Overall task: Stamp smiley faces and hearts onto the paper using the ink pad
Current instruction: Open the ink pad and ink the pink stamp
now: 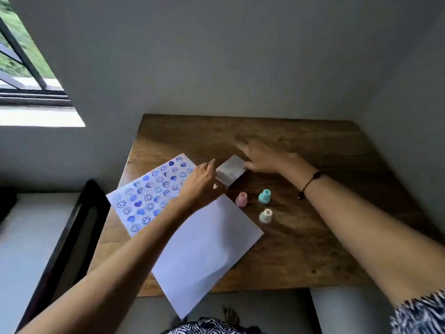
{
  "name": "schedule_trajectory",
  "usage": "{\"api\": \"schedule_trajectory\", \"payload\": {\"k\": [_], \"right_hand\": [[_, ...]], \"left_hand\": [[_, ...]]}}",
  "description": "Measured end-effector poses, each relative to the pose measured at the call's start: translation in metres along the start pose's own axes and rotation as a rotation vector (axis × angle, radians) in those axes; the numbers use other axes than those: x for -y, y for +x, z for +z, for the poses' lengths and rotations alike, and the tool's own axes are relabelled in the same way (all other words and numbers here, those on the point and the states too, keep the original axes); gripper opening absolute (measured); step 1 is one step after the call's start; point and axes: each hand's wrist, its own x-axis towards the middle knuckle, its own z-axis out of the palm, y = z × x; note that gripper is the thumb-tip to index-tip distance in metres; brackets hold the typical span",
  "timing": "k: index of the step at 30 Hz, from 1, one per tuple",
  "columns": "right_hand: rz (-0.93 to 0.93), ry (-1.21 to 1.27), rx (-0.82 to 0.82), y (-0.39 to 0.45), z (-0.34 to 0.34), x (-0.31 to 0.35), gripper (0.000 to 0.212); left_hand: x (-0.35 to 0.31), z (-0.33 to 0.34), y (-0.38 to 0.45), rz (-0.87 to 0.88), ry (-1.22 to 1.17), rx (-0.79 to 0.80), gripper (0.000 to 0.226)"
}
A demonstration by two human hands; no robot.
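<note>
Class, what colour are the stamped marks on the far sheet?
Blue, on the stamped sheet; head view.

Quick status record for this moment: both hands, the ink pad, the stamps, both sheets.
left hand: over the stamped sheet's right edge, at the ink pad
right hand: fingers spread, at the ink pad's far side
ink pad: small pale box between the hands; open or closed unclear
stamps: pink, teal, white, upright on table, untouched
stamped sheet: blue smileys and hearts
blank sheet: unmarked, overhangs near edge
</note>
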Motion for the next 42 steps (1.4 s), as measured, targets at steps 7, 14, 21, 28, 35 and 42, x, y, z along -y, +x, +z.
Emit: {"api": "schedule_trajectory", "payload": {"k": [7,14,21,28,35,42], "right_hand": [[0.208,0.092,0.113,0.019,0.029,0.023,0.076],[0.226,0.102,0.022,0.028,0.039,0.027,0.077],[0.258,0.534,0.165,0.030,0.008,-0.001,0.063],[0.450,1.280,0.171,0.030,-0.005,-0.054,0.038],[0.588,0.947,-0.174,0.026,0.018,-0.080,0.043],[0.088,0.310,-0.256,-0.023,0.023,-0.006,0.041]], "left_hand": [[-0.004,0.033,0.005,-0.107,-0.013,-0.098,0.093],[-0.006,0.044,0.006,-0.171,-0.137,-0.184,0.093],[-0.006,0.041,0.006,-0.177,-0.171,-0.199,0.097],[-0.010,0.037,0.006,-0.198,-0.119,-0.161,0.097],[-0.013,0.032,-0.002,-0.225,-0.105,-0.180,0.079],[-0.014,0.023,-0.015,-0.195,-0.152,-0.298,0.056]]}}
